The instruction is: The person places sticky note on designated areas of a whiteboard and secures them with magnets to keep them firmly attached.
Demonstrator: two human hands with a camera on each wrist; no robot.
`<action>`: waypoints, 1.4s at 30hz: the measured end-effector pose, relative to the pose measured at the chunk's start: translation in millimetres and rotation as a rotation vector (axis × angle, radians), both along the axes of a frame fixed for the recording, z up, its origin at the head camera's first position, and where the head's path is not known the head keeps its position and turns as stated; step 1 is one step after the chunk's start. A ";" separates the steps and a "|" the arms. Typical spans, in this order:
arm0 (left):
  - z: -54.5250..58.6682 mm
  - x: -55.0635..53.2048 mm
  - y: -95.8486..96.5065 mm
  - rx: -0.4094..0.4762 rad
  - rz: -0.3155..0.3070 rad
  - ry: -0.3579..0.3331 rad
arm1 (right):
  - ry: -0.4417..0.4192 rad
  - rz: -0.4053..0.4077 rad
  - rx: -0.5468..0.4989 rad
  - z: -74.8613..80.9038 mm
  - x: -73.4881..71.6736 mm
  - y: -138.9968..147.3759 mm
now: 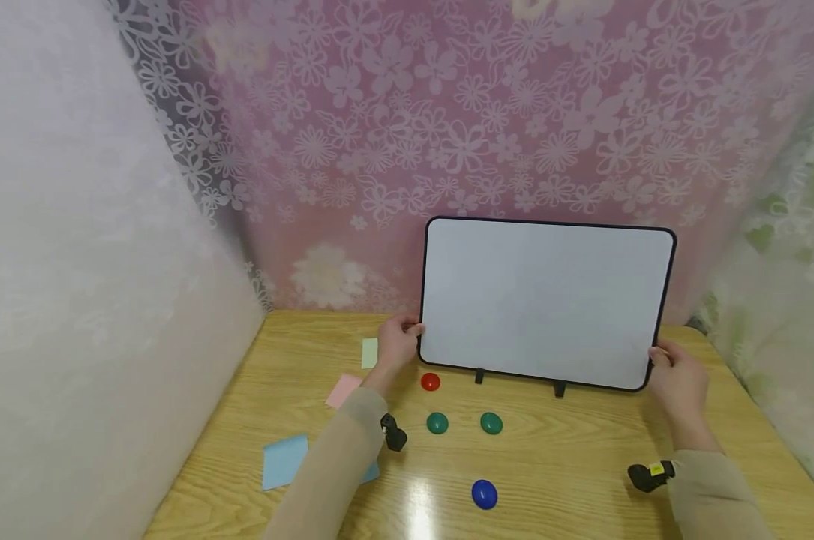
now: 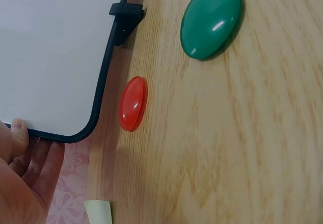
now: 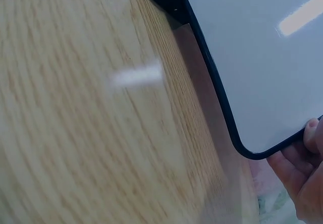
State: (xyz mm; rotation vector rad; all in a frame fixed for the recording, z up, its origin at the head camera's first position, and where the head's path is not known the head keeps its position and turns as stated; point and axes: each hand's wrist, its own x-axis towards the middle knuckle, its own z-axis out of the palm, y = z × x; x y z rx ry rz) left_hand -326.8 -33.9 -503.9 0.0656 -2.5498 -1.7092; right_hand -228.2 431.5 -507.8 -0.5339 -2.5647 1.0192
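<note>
A whiteboard (image 1: 545,300) with a black frame stands upright near the back of the table, on two small black feet, one of them the left foot (image 2: 126,19). My left hand (image 1: 397,341) pinches its left edge near the lower corner, thumb on the white face and fingers behind. At the right edge, my right hand (image 1: 680,379) grips the frame in the same way, also low down. In the right wrist view the thumb of the right hand (image 3: 305,173) lies on the board's front. Just below the board's lower left part lies a red round magnet (image 1: 430,382).
Two green magnets (image 1: 437,423) and a blue magnet (image 1: 484,494) lie on the wooden table (image 1: 569,465). Left of them are blue paper (image 1: 285,461), pink paper (image 1: 343,391) and pale green paper (image 1: 369,352). A flowered pink curtain (image 1: 352,150) hangs behind the board.
</note>
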 end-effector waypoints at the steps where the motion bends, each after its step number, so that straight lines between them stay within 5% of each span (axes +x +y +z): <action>1: 0.0 0.3 -1.5 -0.003 0.002 0.001 | 0.000 -0.001 0.001 -0.3 -1.7 -1.1; 18: 0.3 1.4 -19.7 -0.023 0.027 0.032 | 0.015 0.024 0.017 -4.5 -27.0 -11.6; 36: 2.2 3.4 -23.0 -0.021 0.046 0.025 | 0.012 0.049 0.007 -4.3 -26.1 -15.1; 42: 4.0 3.5 -26.5 -0.016 0.001 0.021 | 0.003 0.086 0.010 -2.8 -24.5 -11.4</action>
